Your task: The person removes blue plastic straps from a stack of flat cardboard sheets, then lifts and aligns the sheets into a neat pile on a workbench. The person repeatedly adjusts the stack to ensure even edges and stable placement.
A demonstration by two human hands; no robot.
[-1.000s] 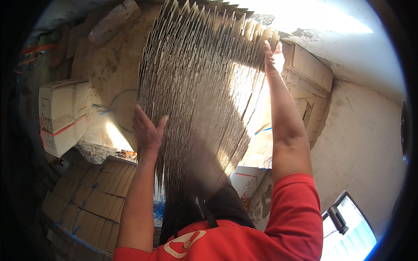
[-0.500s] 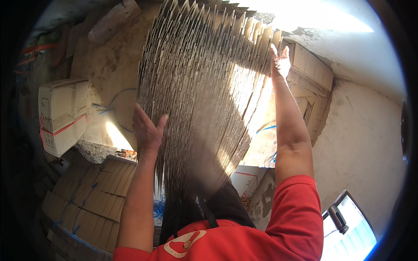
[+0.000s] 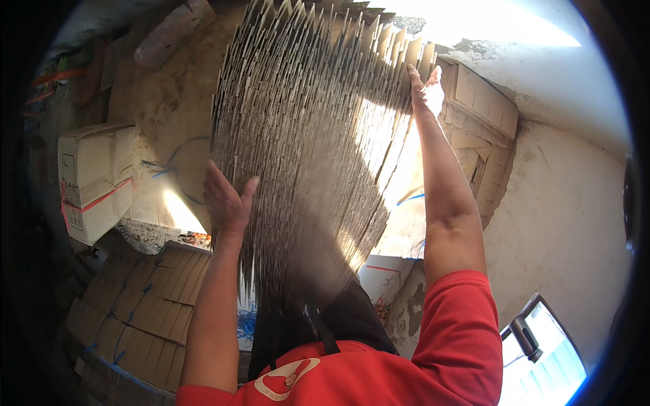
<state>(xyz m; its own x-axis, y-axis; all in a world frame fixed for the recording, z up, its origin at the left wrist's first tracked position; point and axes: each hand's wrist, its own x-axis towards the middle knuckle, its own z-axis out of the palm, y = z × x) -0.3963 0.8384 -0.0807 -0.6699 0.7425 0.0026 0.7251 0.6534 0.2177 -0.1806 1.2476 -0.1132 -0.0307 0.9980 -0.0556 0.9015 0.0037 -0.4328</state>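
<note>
A thick stack of cardboard sheets (image 3: pixel 305 135) stands on edge in front of my body, its many grey-brown edges packed side by side and uneven at the top. My left hand (image 3: pixel 229 199) presses against its left side, the thumb over the near edges and the fingers along the outer sheet. Higher up on the right, my right hand (image 3: pixel 425 91) bears on the far right side with thumb and fingers apart. Between them the two hands squeeze the stack. Sunlight falls across its right part. What lies beneath the stack is hidden.
A white carton with red strap (image 3: pixel 98 179) stands at the left. Below it lie bundles of cardboard tied with blue string (image 3: pixel 139 304). More stacked cardboard (image 3: pixel 484 101) leans by the wall (image 3: pixel 555 203) at right. A bright panel with a dark frame (image 3: pixel 545 352) is at the lower right.
My right hand has shifted slightly left, pressing in on the stack. The stack's upper part has moved a little to the left with it. My left hand has barely moved.
</note>
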